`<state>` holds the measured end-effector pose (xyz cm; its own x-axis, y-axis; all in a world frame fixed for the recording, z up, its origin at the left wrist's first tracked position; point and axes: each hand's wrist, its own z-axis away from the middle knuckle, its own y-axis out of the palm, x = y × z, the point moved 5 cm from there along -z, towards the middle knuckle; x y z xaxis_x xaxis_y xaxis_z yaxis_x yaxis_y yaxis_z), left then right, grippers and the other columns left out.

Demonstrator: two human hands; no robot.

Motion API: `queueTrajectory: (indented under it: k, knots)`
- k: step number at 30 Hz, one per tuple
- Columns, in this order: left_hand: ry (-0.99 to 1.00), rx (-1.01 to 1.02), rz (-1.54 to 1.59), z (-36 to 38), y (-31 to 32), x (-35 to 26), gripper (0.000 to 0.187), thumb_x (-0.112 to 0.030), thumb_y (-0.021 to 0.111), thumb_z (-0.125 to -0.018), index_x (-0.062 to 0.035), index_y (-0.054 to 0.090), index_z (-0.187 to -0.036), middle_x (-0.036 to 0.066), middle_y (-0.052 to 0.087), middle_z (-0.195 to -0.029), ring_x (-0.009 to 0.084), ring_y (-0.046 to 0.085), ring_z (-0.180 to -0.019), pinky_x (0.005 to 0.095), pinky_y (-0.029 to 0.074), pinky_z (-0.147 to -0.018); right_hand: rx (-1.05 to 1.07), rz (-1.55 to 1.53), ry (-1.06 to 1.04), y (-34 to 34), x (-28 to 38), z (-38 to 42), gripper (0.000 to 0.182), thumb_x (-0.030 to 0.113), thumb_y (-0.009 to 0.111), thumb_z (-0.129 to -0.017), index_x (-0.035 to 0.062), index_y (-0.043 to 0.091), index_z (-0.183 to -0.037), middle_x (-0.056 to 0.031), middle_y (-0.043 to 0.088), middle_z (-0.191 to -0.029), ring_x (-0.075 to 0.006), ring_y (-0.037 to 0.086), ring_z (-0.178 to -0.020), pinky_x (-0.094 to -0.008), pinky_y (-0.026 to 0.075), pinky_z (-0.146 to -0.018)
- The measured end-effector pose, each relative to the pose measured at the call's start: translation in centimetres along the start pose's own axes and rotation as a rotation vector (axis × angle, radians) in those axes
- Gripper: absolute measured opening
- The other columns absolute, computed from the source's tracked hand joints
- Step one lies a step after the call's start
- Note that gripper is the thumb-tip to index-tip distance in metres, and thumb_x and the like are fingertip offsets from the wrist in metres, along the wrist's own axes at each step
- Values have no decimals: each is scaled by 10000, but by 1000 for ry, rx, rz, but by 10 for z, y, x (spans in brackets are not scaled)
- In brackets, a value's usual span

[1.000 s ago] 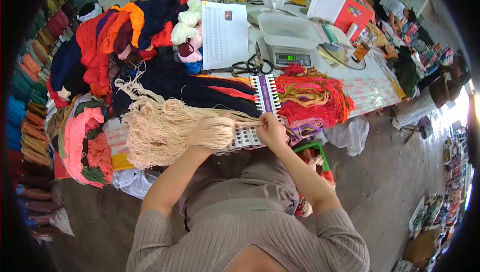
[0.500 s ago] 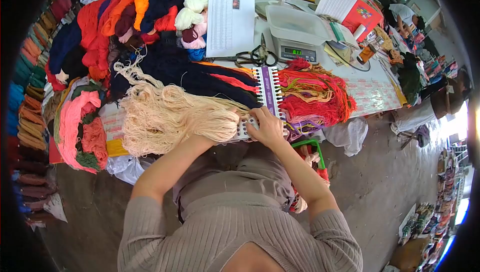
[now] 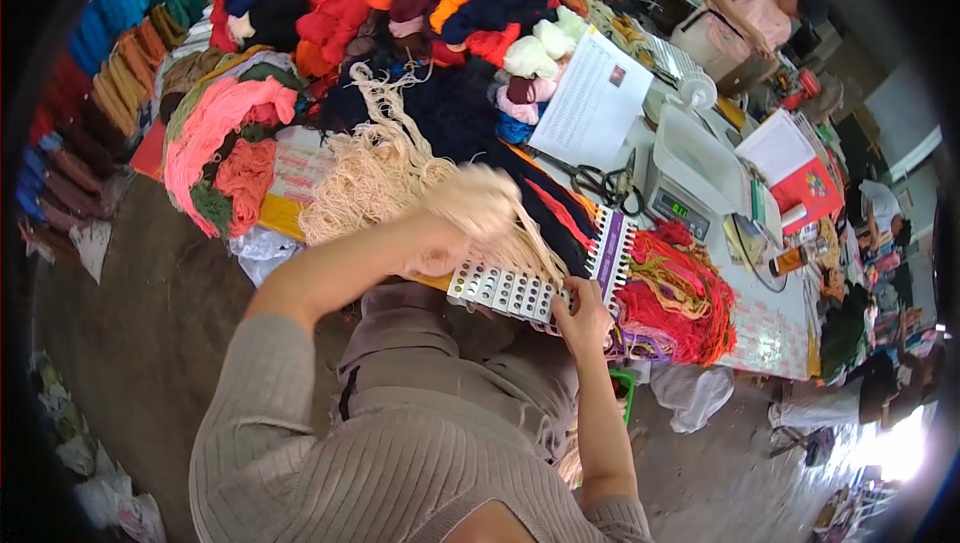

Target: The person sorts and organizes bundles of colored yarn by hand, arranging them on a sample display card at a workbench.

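My left hand (image 3: 435, 241), smeared by motion, is closed around a bundle of cream yarn (image 3: 375, 173) above the table's near edge. Strands stretch from it to a white perforated card (image 3: 497, 288) with rows of round holes. At the card's right end, the thumb and forefinger of my right hand (image 3: 587, 321) pinch together where the cream strands meet it. A purple-striped holed card (image 3: 607, 246) lies just beyond that hand, with navy yarn (image 3: 480, 138) on its left and red and multicoloured yarn (image 3: 677, 293) on its right.
Scissors (image 3: 612, 186), a printed sheet (image 3: 592, 103) and a scale (image 3: 680, 205) bearing a clear tray lie farther back. Coral yarn (image 3: 222, 133) hangs over the near left edge. Another person (image 3: 745, 18) is at the back.
My left hand has lifted and pulled the cream yarn leftward, uncovering the white perforated card. My right hand remains at the card's right end. The view has turned and shifted left.
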<state>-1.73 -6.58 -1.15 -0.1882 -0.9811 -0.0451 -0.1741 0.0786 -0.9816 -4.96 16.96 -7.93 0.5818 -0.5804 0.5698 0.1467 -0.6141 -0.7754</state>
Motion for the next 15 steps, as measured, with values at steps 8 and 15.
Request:
queueTrajectory:
  k: [8, 15]
  knots:
    - [-86, -526, 560, 42, -19, 279, 216, -159, 439, -823, -108, 623, -924, 30, 620, -969, 199, 574, -920, 315, 476, -814, -3, 10, -40, 0, 1, 2, 288, 250, 634, -727, 110, 585, -973, -68, 552, -844, -255, 598, -742, -386, 454, -623]
    - [-337, -268, 209, 22, -75, 74, 386, -376, 426, -919, -85, 679, -896, 109, 655, -853, 251, 607, -847, 367, 457, -756, 23, -136, 24, -7, -2, 0, 231, 239, 661, -781, 87, 614, -948, -59, 554, -796, -182, 570, -677, -312, 449, -594]
